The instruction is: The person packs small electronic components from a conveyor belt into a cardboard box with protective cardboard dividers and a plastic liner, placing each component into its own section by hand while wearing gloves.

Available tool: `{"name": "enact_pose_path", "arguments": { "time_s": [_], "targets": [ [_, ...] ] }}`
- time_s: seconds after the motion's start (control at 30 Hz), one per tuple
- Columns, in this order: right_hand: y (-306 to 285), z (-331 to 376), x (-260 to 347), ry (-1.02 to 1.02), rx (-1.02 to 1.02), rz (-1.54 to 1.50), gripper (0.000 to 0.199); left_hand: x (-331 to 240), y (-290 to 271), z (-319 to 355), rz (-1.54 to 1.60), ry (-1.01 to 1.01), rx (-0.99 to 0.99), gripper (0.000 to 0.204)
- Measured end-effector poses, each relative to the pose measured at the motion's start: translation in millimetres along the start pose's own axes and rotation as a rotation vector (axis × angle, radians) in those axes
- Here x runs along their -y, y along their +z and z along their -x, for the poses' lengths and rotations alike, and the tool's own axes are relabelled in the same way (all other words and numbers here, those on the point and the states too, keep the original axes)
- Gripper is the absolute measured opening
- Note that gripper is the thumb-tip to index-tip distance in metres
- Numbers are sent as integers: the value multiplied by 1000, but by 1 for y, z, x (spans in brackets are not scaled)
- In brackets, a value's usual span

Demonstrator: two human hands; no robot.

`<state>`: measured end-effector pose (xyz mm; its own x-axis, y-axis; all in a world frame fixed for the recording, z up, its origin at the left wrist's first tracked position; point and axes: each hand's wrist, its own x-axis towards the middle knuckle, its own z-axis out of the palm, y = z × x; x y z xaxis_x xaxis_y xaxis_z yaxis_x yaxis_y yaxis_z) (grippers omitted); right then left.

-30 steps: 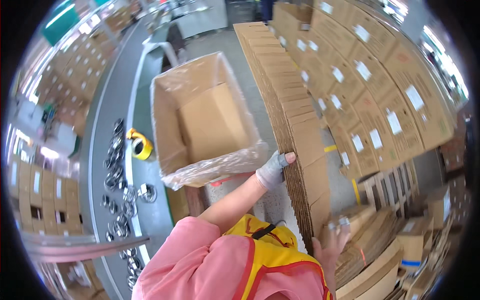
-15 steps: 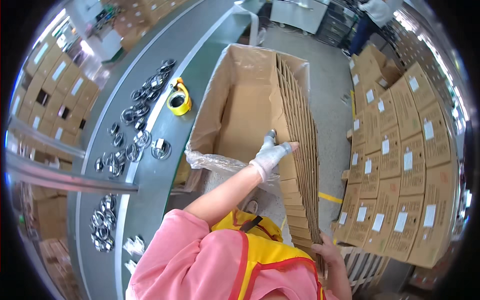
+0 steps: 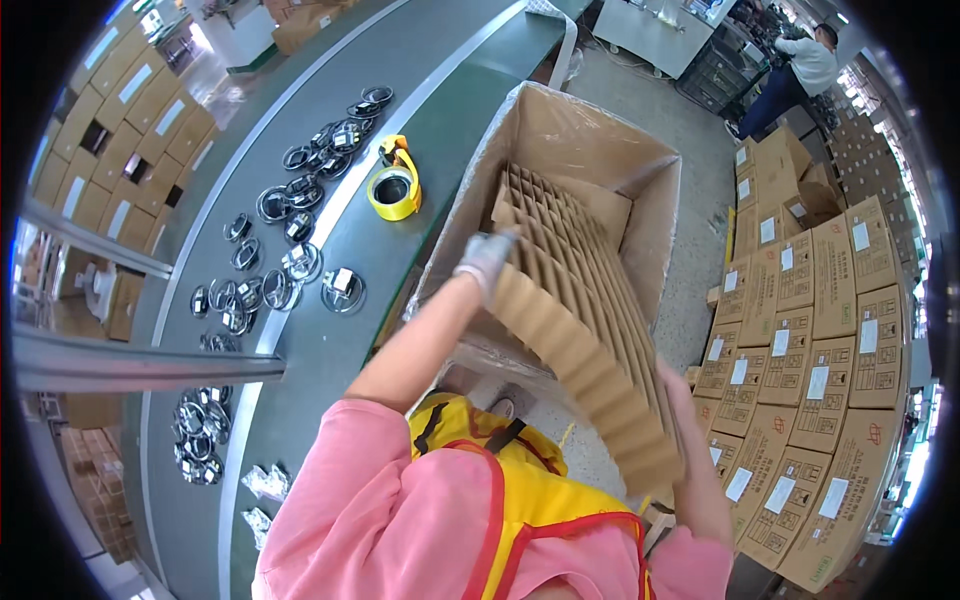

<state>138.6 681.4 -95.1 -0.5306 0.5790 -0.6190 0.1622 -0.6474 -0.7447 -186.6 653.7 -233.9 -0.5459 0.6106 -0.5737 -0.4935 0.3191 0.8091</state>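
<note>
Head view, watched from my remote post: a bundle of corrugated cardboard dividers point(image 3: 598, 325) lies aslant across the mouth of an open carton point(image 3: 575, 130), its far end within the walls and its near end jutting past the near rim. The gloved left hand point(image 3: 487, 262) has its grip closed on the bundle's left edge, above the carton; the right hand point(image 3: 692, 440) grasps the near end, its fingers blurred and partly hidden, so I cannot tell how firmly. From here, I judge that good handling means squaring the bundle with the carton walls first, then levelling both ends together, since a lopsided tilt could fan the slotted sheets or fold a corner. I would keep the fingers spread wide to hold the sheets as one, and watch the clear plastic liner point(image 3: 505, 358) at the near rim, which could snag or tear under a cardboard edge. Alongside, the green bench point(image 3: 440, 215) carries a yellow tape dispenser point(image 3: 397, 208) and coiled cables point(image 3: 343, 287), well apart from the grip.
</note>
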Motion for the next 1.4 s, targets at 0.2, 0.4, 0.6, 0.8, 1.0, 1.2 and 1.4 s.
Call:
{"name": "enact_pose_path", "arguments": {
  "time_s": [0.2,0.4,0.6,0.8,1.0,1.2,1.4],
  "targets": [
    [-42,-172,17,-298,-256,247,44,-64,-47,48,-33,196,102,38],
    [-10,-214,36,8,-637,1196,36,-38,-73,51,-566,703,139,54],
    [-9,-241,2,-78,-935,1094,50,-34,-69,90,-1072,879,295,47],
    [-37,-265,-96,-299,-888,1414,57,-54,-70,117,-1616,506,856,40],
    [35,-262,-64,-996,-498,1756,44,-33,-81,111,-1673,771,729,22],
    [72,-298,-118,-883,205,1926,55,-35,-59,112,-1739,560,758,20],
    [76,-326,-34,-994,-327,1598,44,-31,-58,123,-1400,757,593,26]
  ]
}}
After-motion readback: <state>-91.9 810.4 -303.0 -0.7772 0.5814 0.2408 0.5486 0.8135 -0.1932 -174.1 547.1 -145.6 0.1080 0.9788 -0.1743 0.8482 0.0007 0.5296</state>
